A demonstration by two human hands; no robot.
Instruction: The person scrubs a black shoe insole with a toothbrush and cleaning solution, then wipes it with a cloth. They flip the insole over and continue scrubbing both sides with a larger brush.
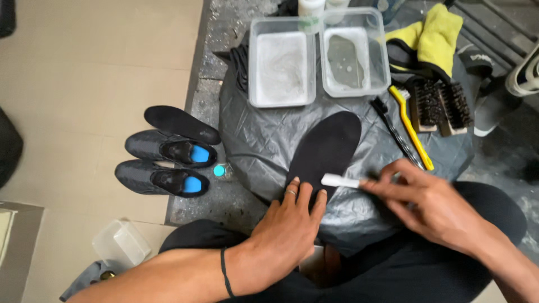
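Black shoes [163, 163] sit as a pair on the floor at about nine o'clock from my hands, their blue linings showing, with a spare black insole [181, 123] lying just beyond them and a small clear tub [120, 242] down at seven o'clock near my knee.

My left hand [286, 230] lies flat on the heel end of the second black insole [328, 147], fingers spread and pressing down, not curled round anything; it pins the insole to the grey plastic sheet [264, 140] that covers the low table in front of me. From that hand the insole runs away toward one o'clock, its long axis tilted slightly right, toe end pointing at the two clear trays [317, 56] of cloudy water at twelve.

My right hand [426, 205] has its grip clenched on a small white brush [339, 180], pinched between thumb and fingertips, the head pointing to nine o'clock and touching the insole's right edge just beside my left fingertips. So the insole lies to the left of that grip, at about ten o'clock, and the right hand is the one nearer its bare middle.

Further right, at two o'clock, lie a thin black brush [393, 130], a yellow-handled brush [412, 132], two wooden bristle brushes [441, 105] and a yellow cloth [435, 33].
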